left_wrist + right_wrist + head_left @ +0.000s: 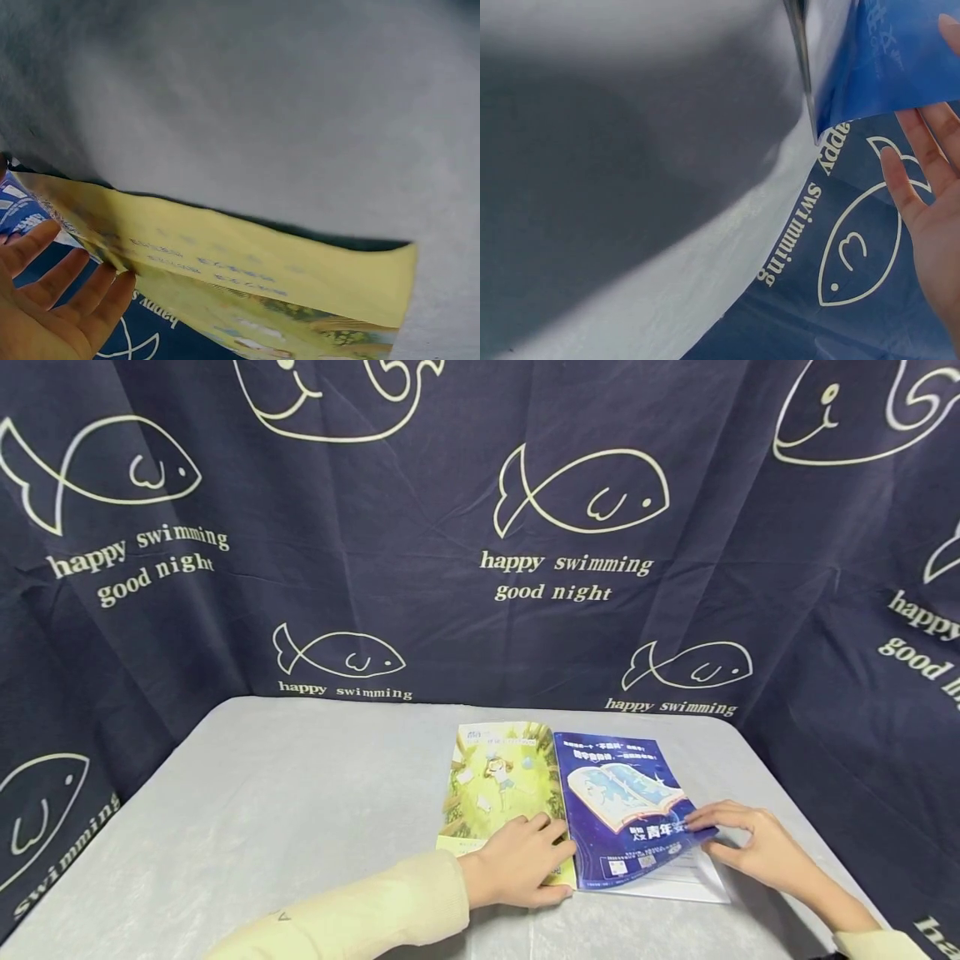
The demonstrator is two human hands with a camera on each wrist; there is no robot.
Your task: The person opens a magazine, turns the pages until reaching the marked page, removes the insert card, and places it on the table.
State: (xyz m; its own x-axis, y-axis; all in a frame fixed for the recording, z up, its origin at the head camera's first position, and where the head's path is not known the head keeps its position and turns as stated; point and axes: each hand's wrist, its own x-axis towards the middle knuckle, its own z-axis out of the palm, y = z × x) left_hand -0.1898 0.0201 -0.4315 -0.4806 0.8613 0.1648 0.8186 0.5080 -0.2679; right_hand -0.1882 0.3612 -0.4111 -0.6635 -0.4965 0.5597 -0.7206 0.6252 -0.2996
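A magazine lies open on the table, with a yellow-green illustrated page (480, 810) on the left. Its right side is a dark blue page (600, 852) that shows a drawn open book. My left hand (519, 864) rests flat on the lower part of the yellow-green page beside the spine, fingers loosely spread. My right hand (768, 847) pinches the lower right edge of the blue page, which curls up there. Under the raised corner a white page (686, 877) shows. In the right wrist view, the right hand's fingers (922, 150) meet the edge of the bent blue page.
The magazine sits right of centre on a table (322, 802) with a light grey cover. Behind it and at both sides hangs a navy curtain (420, 568) with fish outlines and lettering.
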